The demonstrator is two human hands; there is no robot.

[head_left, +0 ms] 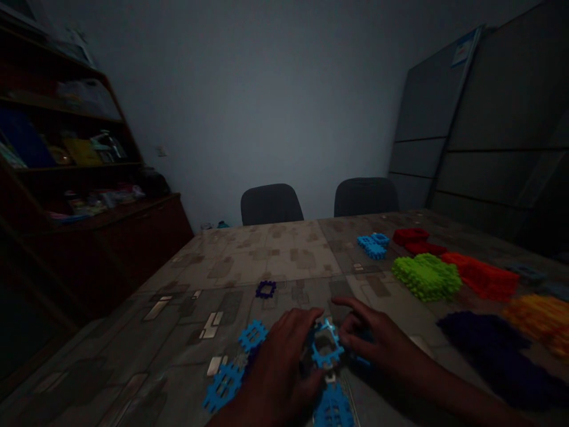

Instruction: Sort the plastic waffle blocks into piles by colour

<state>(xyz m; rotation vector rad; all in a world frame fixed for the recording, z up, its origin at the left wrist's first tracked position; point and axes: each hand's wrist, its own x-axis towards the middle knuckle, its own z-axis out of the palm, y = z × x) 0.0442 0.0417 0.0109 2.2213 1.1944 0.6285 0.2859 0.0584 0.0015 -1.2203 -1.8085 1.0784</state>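
Near the bottom of the view, my left hand (284, 362) curls over a small assembly of blue interlocking plastic pieces (326, 350), gripping its left side. My right hand (368, 335) presses its fingers against the assembly's right side, and a dark piece seems to lie under that palm. Both hands hide much of the assembly. More blue pieces (223, 386) lie joined at the lower left, touching my left hand. Another blue piece (333, 408) sits below the assembly, and a lone dark blue square frame (265, 289) lies farther forward.
The patterned tabletop (267, 255) holds sorted heaps at the right: blue (372, 245), red (411, 236), green (425, 277), orange-red (484, 276), yellow-orange (540, 320) and dark purple (489, 356). Two black chairs (271, 204) stand beyond the far edge. A wooden shelf unit (75, 148) stands left.
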